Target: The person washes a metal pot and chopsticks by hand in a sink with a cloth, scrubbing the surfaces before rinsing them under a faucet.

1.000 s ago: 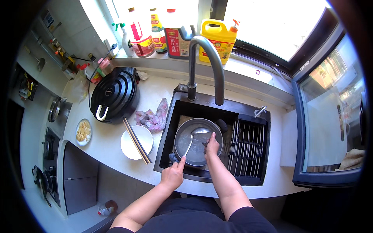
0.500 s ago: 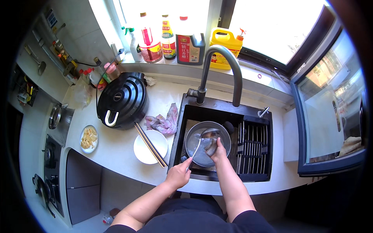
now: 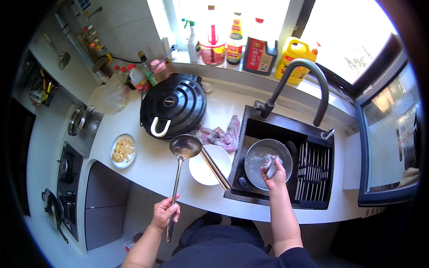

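My left hand point(image 3: 165, 213) is closed round the long handle of a metal ladle point(image 3: 186, 146), raised over the counter's front edge. The ladle's round bowl points away from me, beside a white bowl point(image 3: 201, 166) and close to the black appliance. Over a round metal pot point(image 3: 254, 166) in the dark sink point(image 3: 252, 117), my right hand point(image 3: 276, 178) grips a wet grey cloth point(image 3: 271, 164), bunched up in the fingers. The pot has some cloudy water in it. Long chopsticks point(image 3: 215, 168) rest across the white bowl.
A black lidded appliance point(image 3: 176, 105) with a white handle stands behind the bowl, next to a crumpled pinkish cloth point(image 3: 223, 136). A plate of pale sliced food point(image 3: 124, 150) lies to the left. The tap point(image 3: 322, 89) arches over the sink; a slatted rack point(image 3: 310, 169) fills its right side.
The ladle has left the pot and swung left over the counter in my left hand. My right hand has lifted the grey cloth slightly and closed round it. The view has shifted left.
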### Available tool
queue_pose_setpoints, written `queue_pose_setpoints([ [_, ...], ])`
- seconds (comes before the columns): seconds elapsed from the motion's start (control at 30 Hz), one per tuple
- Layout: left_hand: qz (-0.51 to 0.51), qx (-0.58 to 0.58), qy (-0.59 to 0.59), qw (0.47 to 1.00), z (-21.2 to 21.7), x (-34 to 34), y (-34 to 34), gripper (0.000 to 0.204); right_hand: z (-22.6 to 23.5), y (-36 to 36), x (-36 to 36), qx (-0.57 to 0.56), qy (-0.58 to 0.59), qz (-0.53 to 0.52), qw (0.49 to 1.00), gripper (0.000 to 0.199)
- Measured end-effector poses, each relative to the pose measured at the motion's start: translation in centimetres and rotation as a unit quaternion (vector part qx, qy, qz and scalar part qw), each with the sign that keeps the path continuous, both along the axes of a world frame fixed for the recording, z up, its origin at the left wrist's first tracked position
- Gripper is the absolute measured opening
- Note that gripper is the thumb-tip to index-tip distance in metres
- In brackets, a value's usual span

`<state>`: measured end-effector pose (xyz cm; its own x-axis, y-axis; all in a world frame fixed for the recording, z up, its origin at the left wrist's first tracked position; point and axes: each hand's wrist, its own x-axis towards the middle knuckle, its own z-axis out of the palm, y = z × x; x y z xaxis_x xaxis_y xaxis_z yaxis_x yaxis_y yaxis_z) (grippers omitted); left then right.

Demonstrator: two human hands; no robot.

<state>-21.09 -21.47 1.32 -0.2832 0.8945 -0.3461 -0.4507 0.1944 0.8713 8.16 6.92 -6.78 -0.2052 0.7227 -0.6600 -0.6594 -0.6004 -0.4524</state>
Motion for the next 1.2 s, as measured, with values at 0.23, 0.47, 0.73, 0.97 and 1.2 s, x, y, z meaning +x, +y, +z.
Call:
queue_pose_setpoints([
  [0.23, 0.082, -0.092, -0.106, 0.987, -5.0, -1.1, -2.6, 0.031, 9.0, -4.5, -9.0, 0.139, 0.104, 0.104, 0.979, 0.036],
  [0.47, 0.066, -0.116, -0.117, 0.984, -9.3, -1.4, 0.6, 0.033, 8.1, -6.2, -13.9, 0.156, 0.101, 0.198, 0.962, 0.039],
  [0.73, -0.04, -0.14, 0.442, 0.885, -10.9, -3.2, 2.8, 0.02, 8.0, -5.4, -13.3, 0.172, 0.068, 0.149, 0.971, 0.036],
  [0.97, -0.102, -0.214, 0.655, 0.718, -8.9, -2.1, 4.7, 0.019, 7.1, -1.5, -7.5, 0.177, 0.022, 0.087, 0.98, 0.033],
  [1.2, 0.095, -0.137, 0.621, 0.766, -6.1, 0.4, 6.1, 0.025, -0.3, 1.6, 0.4, 0.122, -0.085, 0.035, 0.988, 0.034],
])
